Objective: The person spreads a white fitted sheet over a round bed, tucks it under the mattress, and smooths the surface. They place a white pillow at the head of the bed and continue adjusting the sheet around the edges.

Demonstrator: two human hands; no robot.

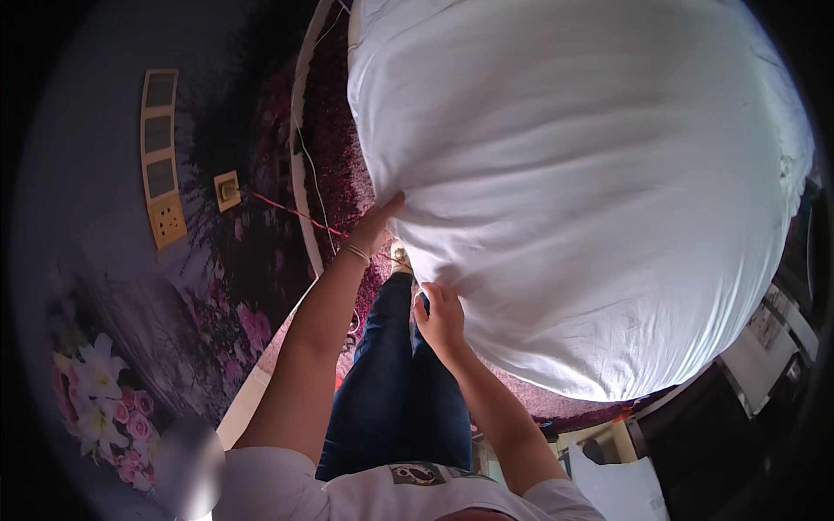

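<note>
A white fitted sheet (586, 195) covers a mattress that fills the upper right of the view. My left hand (374, 226) is at the sheet's near left edge, one digit on top of the cloth and the other fingers hidden. Creases fan out across the fabric from that spot. Lower along the same edge is my right hand (444, 320), its fingers bent and its thumb apart from them. A shadow falls on the cloth beside these fingertips; whether they pinch it cannot be made out.
Pink-red shaggy carpet (335, 137) lies between bed and wall. A red twisted cord (293, 211) runs from a wall socket (227, 191) across the floor towards my shoe (399, 255). A thin white cable (314, 170) lies nearby. Dark furniture (704, 423) stands at lower right.
</note>
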